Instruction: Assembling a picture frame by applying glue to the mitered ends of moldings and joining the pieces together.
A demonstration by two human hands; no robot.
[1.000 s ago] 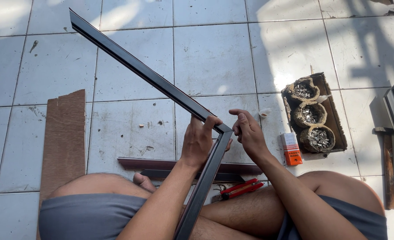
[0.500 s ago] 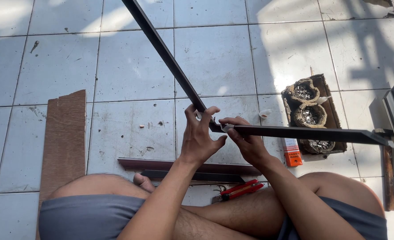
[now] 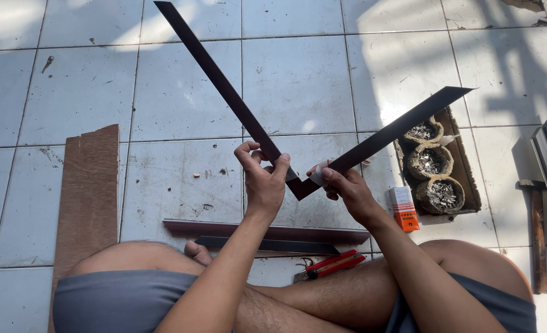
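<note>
1. While both hands hold it above the pale tiled floor (image 3: 76, 92), the dark V-shaped frame of two joined metal strips (image 3: 224, 92) points its corner at the person, arms running up-left and up-right.
2. Left hand (image 3: 264, 179): fingers closed round the longer left arm, just beside the corner.
3. Right hand (image 3: 347, 188): fingers pinched on the right arm, equally near.

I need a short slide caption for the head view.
Left hand and right hand hold two dark strips joined in a V.
</note>
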